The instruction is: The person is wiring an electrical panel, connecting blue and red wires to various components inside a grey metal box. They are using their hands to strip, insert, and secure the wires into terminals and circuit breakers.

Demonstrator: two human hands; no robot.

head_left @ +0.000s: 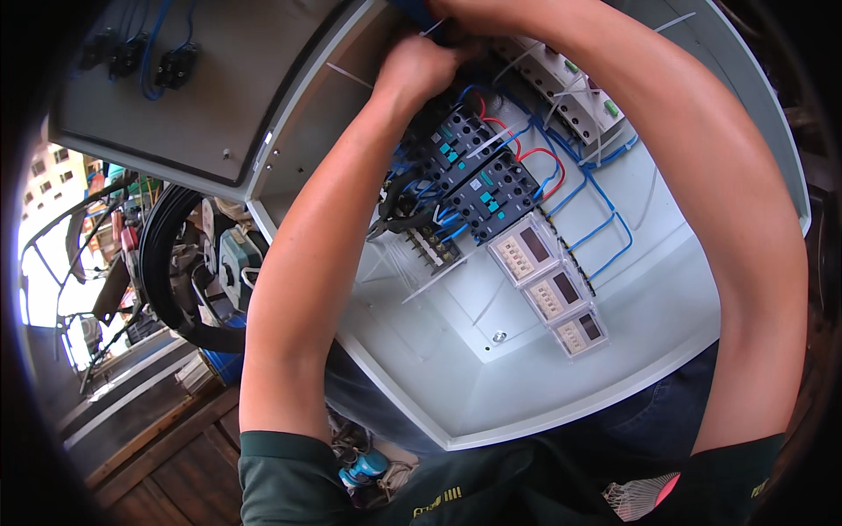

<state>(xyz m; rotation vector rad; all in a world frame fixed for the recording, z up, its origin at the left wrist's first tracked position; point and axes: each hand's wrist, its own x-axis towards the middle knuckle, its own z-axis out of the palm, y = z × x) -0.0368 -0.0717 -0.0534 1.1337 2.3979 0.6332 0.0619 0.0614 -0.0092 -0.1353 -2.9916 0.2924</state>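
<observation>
At the upper edge, my left hand point(419, 68) reaches into a grey metal electrical enclosure point(544, 419), its fingers curled beside a dark blue wire bundle point(410, 10). What those fingers grip is hidden. My right hand point(478, 16) meets it there, partly cut off by the picture's edge, its fingertips out of sight. A white cable tie point(435, 27) pokes out between the hands. Just below them sit two black contactors point(493, 200) with teal parts, wired in red and blue. Under my right forearm runs a row of white breakers point(561, 92).
Three clear-covered timer modules point(554, 294) sit in line below the contactors, near a terminal block point(434, 248). Loose cable-tie tails stick out around the wiring. The enclosure's door point(189, 114) hangs open at left, carrying black switch blocks point(175, 67). A black cable coil point(162, 263) lies beyond.
</observation>
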